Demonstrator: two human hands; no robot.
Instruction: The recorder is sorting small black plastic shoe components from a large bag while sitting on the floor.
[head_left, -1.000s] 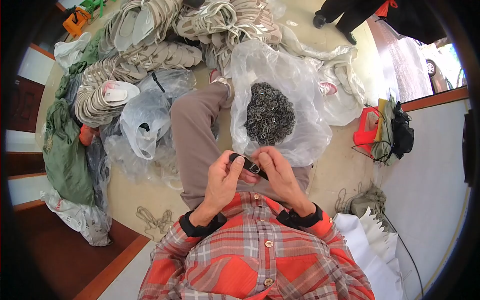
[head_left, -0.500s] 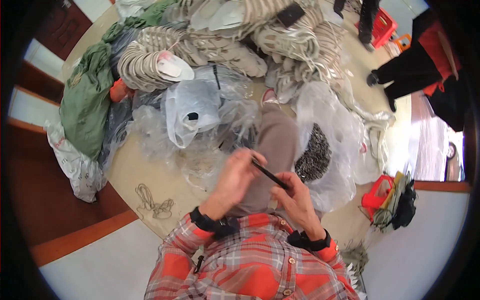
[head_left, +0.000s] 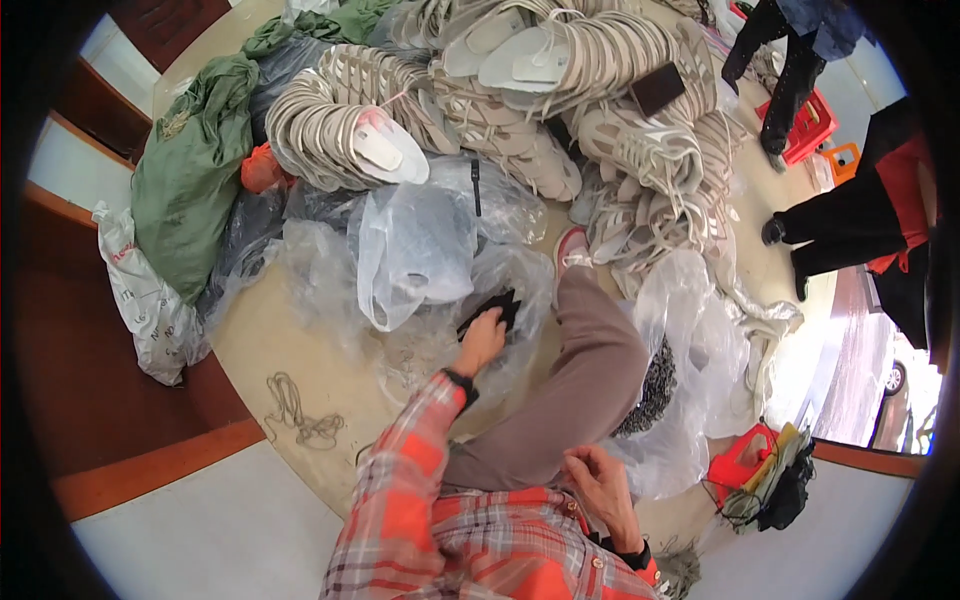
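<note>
My left hand (head_left: 483, 343) reaches forward, its fingers closed at a small bunch of flat black strips (head_left: 503, 306). The strips lie in an opened clear plastic bag (head_left: 520, 270) on the floor, left of my outstretched leg. My fingers partly cover them. My right hand (head_left: 603, 492) is drawn back over my lap, thumb and fingertips pinched together; whatever they hold, if anything, is too small to make out. Beyond my right knee, another clear bag (head_left: 690, 330) holds a heap of small dark pieces (head_left: 655, 390), partly hidden by the leg.
Bundled beige shoe uppers (head_left: 350, 130) are piled ahead, with a dark phone-like slab (head_left: 657, 90) on top. A white plastic bag (head_left: 415, 245) stands before them. Left are a green sack (head_left: 200, 170) and loose cord (head_left: 300, 415). Other people's legs (head_left: 845, 235) and a red crate (head_left: 808, 128) are far right.
The black strip held between both hands is gone from there. My left hand has moved forward to the black strips in the bag; my right has lowered toward my lap. The view has shifted.
</note>
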